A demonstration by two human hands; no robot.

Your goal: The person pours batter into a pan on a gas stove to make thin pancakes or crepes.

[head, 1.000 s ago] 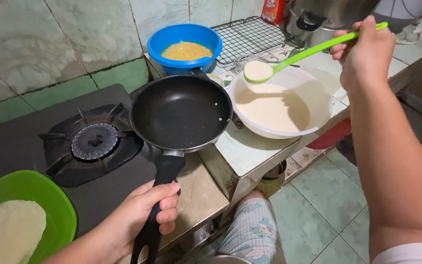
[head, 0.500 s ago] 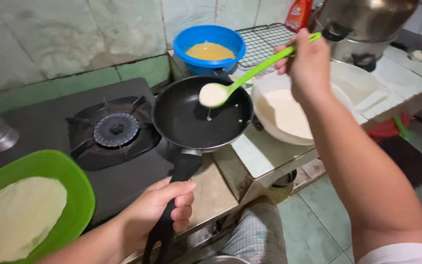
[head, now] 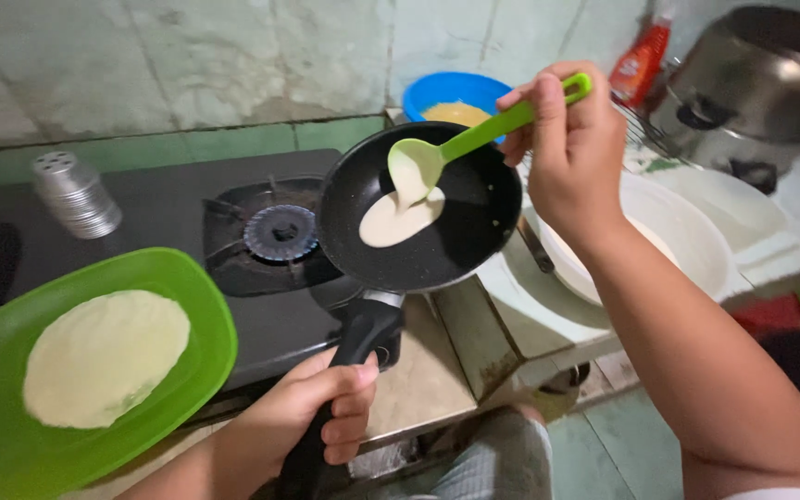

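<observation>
Pan (head: 456, 231) handle is clenched by left hand (head: 312, 412); ladle (head: 474, 139), grasped by right hand (head: 567, 148), is tipped over batter (head: 400, 218) at 12 o'clock.

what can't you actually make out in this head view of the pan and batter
- Black frying pan: the handle's end is wrapped by the left hand.
- Blue round bowl: its front is hidden behind the pan and the green plastic ladle held by the right hand.
- White mixing bowl: the batter level is blocked by the right forearm.
- Green plastic plate: cut off by the left and bottom edges.
</observation>
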